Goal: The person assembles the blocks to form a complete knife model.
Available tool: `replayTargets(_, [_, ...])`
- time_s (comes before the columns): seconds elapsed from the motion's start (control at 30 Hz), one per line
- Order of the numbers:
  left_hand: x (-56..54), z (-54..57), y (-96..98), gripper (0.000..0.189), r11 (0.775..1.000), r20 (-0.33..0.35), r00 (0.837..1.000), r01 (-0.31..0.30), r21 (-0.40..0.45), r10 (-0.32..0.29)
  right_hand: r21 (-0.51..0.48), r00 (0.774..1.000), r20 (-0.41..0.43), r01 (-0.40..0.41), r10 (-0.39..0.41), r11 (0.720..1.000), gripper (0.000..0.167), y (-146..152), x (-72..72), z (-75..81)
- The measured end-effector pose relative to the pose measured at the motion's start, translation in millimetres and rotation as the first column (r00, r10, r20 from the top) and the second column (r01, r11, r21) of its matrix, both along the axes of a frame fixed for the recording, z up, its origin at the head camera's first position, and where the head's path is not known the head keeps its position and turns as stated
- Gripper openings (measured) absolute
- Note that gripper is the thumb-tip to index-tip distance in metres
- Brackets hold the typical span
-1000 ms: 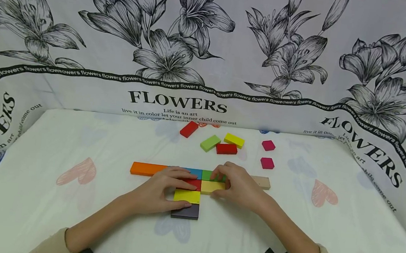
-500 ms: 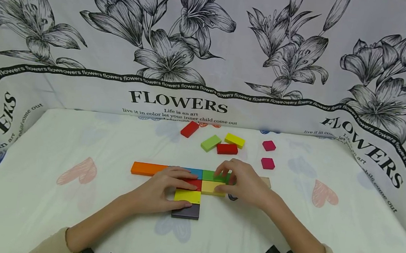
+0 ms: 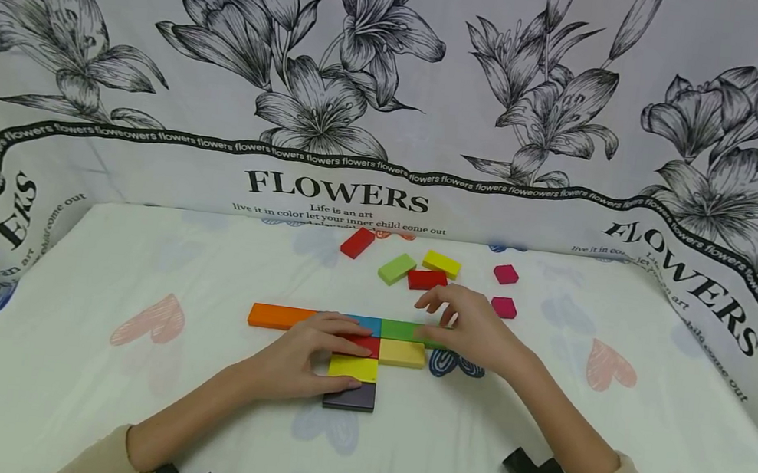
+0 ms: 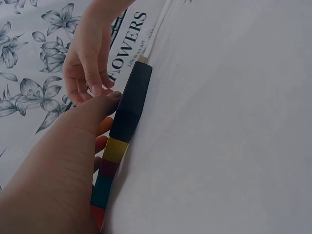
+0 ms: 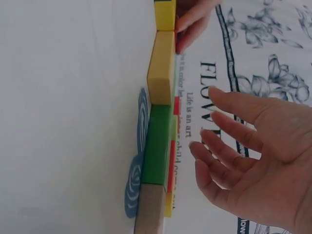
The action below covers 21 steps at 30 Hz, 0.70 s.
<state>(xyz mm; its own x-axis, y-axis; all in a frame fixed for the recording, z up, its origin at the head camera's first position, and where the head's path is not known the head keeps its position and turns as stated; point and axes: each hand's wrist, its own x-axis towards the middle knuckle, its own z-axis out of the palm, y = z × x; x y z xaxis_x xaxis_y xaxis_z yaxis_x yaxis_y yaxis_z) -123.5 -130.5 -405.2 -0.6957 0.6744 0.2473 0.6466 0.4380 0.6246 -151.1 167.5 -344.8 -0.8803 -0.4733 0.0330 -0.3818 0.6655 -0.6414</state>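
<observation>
Flat coloured blocks lie edge to edge in the head view: an orange block [image 3: 280,317], a blue block [image 3: 368,325], a green block [image 3: 398,330], a red block [image 3: 369,346], a pale yellow block [image 3: 403,355], a bright yellow block [image 3: 353,369] and a dark grey block [image 3: 350,397]. My left hand [image 3: 297,359] rests on this group, thumb on the dark grey block, fingers spread over the red and blue ones. Raised above the green block's right part, my right hand [image 3: 476,328] holds nothing, its fingers loosely bent. A plain wooden block [image 5: 150,209] adjoins the green one in the right wrist view.
Loose blocks lie further back: a red block [image 3: 357,243], a light green block [image 3: 397,269], a yellow block [image 3: 441,264], another red block [image 3: 427,280] and two magenta pieces [image 3: 506,274]. A flower-printed cloth [image 3: 345,121] hangs behind the white cloth-covered table [image 3: 205,434].
My right hand has lifted off the pale yellow and green blocks and moved back and to the right, uncovering the pale yellow block. The left hand stays in place on the blocks.
</observation>
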Motion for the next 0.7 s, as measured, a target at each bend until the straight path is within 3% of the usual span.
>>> replayTargets(0.3, [1.5,1.8,-0.1,0.039,1.0,0.017,1.0,-0.01,-0.006,0.01,0.058,0.994,0.035,0.102,-0.104,0.993,0.038,4,-23.1,7.8])
replayTargets(0.7, [0.6,-0.5,-0.3,0.039,1.0,0.01,1.0,-0.013,-0.009,0.013,0.093,0.992,0.027,0.117,-0.12,0.989,0.037,4,-61.3,14.0])
